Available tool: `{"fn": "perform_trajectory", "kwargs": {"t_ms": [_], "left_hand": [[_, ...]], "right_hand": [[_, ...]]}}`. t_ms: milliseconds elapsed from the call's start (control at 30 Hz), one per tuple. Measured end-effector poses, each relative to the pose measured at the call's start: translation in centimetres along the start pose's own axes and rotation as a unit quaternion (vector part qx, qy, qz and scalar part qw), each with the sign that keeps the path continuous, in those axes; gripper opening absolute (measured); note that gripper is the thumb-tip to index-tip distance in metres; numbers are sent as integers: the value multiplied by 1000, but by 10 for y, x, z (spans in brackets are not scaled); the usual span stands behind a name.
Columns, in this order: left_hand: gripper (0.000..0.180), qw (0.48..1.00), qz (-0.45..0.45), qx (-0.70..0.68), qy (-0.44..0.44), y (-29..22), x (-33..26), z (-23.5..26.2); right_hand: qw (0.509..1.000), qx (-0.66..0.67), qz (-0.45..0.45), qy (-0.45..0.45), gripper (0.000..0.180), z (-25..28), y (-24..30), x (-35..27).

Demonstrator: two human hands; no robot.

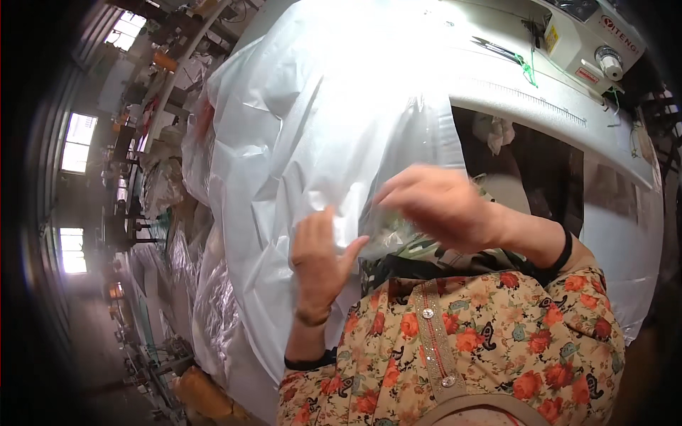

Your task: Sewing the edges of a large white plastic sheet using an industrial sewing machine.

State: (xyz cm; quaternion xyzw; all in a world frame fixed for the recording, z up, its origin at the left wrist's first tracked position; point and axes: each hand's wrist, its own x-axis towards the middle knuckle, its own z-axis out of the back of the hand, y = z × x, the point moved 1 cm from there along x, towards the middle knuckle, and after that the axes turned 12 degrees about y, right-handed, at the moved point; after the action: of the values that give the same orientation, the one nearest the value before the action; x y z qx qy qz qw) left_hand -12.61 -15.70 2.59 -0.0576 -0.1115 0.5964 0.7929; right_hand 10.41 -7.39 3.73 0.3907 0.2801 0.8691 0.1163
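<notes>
A large, shiny white plastic sheet (284, 163) spreads over the table and hangs toward my lap, with creases across it. My left hand (316, 259) lies on or just above the sheet, palm down, its fingers stretched out and the thumb spread to the right; nothing shows in it. To its right, my right hand (447, 206) is raised over the near edge of the sheet. Its fingers look bent and are smeared by motion, so I cannot see whether they hold anything. Between my hands, part of the sheet looks more see-through.
A white sewing machine (593, 42) stands at the far right. Near it lie dark thread snips (497, 48) with green thread (527, 71). A ruler scale (529, 99) runs along the table edge, beside a dark opening (547, 163). Crumpled clear plastic (217, 305) hangs at left.
</notes>
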Motion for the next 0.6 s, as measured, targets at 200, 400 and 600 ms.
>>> {"fn": "perform_trajectory", "kwargs": {"t_ms": [200, 400, 600], "left_hand": [[34, 998, 61, 11, 18, 27, -16, -45], [35, 760, 192, -620, 33, 42, -32, -4], [29, 941, 33, -331, -67, 13, -23, 7]], "right_hand": [[931, -82, -51, 352, 29, -62, -49, -8], [876, 267, -283, 285, 38, -85, -49, -20], [810, 427, -304, 264, 44, -97, -15, -8]]}}
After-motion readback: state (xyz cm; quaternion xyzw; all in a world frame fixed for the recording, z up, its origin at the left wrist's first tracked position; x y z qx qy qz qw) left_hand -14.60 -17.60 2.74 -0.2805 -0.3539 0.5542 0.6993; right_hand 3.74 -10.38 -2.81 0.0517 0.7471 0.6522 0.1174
